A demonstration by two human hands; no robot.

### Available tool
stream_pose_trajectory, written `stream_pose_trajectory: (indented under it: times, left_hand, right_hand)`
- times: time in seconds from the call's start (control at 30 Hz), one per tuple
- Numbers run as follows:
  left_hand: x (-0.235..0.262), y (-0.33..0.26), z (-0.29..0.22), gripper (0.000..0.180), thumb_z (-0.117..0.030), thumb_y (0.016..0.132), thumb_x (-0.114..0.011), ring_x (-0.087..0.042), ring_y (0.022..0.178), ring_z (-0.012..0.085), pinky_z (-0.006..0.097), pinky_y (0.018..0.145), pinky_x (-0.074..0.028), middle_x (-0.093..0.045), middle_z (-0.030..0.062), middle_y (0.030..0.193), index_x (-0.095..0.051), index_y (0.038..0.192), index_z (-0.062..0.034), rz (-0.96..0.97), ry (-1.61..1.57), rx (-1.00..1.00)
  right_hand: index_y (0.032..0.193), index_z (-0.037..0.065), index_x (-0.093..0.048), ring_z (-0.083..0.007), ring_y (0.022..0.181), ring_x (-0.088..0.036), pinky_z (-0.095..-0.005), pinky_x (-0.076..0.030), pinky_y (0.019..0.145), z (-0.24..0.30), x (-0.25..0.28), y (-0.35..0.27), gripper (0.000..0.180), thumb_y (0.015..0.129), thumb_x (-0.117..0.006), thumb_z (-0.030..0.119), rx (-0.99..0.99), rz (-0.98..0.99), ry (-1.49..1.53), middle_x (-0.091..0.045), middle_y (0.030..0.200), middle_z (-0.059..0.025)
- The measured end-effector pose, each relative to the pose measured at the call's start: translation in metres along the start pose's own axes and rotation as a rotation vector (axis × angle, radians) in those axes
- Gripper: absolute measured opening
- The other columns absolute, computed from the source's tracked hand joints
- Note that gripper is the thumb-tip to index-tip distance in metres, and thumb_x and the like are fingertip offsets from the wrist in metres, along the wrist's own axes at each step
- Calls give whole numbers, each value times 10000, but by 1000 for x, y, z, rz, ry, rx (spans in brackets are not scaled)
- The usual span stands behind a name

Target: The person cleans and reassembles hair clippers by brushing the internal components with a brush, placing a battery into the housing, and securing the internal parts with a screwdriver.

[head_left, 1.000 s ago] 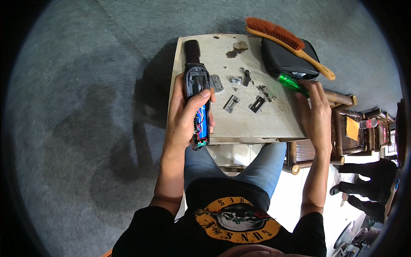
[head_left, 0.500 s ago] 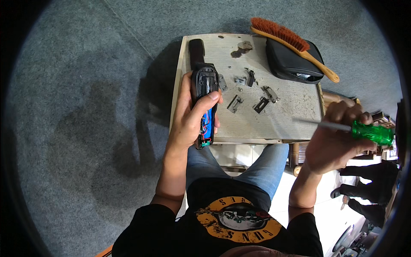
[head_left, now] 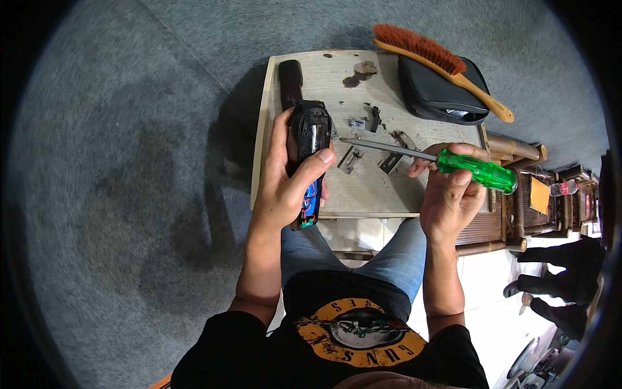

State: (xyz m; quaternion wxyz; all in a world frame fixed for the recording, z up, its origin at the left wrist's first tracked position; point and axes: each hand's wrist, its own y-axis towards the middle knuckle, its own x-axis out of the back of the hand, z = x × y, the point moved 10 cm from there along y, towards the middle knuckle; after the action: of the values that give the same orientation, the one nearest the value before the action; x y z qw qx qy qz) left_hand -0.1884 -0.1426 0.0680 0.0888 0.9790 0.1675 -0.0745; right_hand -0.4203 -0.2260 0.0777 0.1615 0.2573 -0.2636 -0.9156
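My left hand (head_left: 288, 175) is wrapped round an opened black handheld electric device (head_left: 312, 120), its thumb pressed across the middle. Blue inner parts, thin wires and a bit of green board show at the device's near end. In my right hand (head_left: 453, 201) is a screwdriver (head_left: 476, 170) with a clear green handle. Its metal shaft points left, the tip just right of the device and, as far as I can tell, apart from it. Small metal and black parts (head_left: 394, 157) lie on the table beyond the screwdriver. A long dark piece (head_left: 291, 81) lies past the device.
The small wooden table (head_left: 324, 78) has dark stains and crumbs of dirt. At its far right a black zip case (head_left: 434, 97) bears a red-bristled brush (head_left: 424, 52). Bamboo furniture (head_left: 512, 214) stands to the right, with a person's dark-clad legs (head_left: 551, 279) nearby.
My right hand has come left and turned, bringing the screwdriver's tip close to the device. My left hand keeps its hold on the device nearly in place.
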Motion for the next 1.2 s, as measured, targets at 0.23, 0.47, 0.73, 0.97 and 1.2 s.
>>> stream_pose_trajectory:
  times: [0.23,0.47,0.73,0.97,1.2]
  left_hand:
    - [0,-1,-1,611,-124,998,-730,-625,565,104,256,464,-528,-678,87,966,-433,1520,-15,-34,20,-10]
    - [-2,1,-1,599,-126,997,-730,-624,562,101,253,458,-527,-670,79,958,-441,1510,-12,-18,31,-19]
    - [-2,1,-1,601,-108,994,-721,-618,560,101,253,464,-524,-663,76,951,-428,1510,-8,-13,17,-18]
    - [-2,1,-1,581,-107,995,-720,-614,563,101,253,472,-521,-655,74,951,-437,1493,-10,-17,21,-9]
    - [0,1,1,565,-112,1000,-723,-609,564,100,255,470,-514,-648,71,958,-446,1483,-15,-39,30,0]
  right_hand:
    - [1304,-68,-551,-290,909,-779,-440,-655,879,-4,-6,-1,442,1093,-720,282,-51,30,-37,-722,1085,-222]
    - [1290,-74,-552,-299,917,-786,-447,-660,878,-5,-10,0,440,1073,-750,254,-36,66,-37,-725,1100,-236]
    - [1291,-81,-552,-303,920,-792,-440,-668,867,-6,-10,-1,462,1066,-758,266,-46,64,-49,-731,1092,-232]
    - [1301,-71,-567,-308,920,-796,-440,-672,866,-1,-14,-2,470,1050,-779,265,12,90,-34,-717,1121,-227]
    - [1294,-42,-618,-270,1090,-706,-370,-623,903,4,-13,-1,420,999,-824,174,149,197,-232,-682,1210,-198]
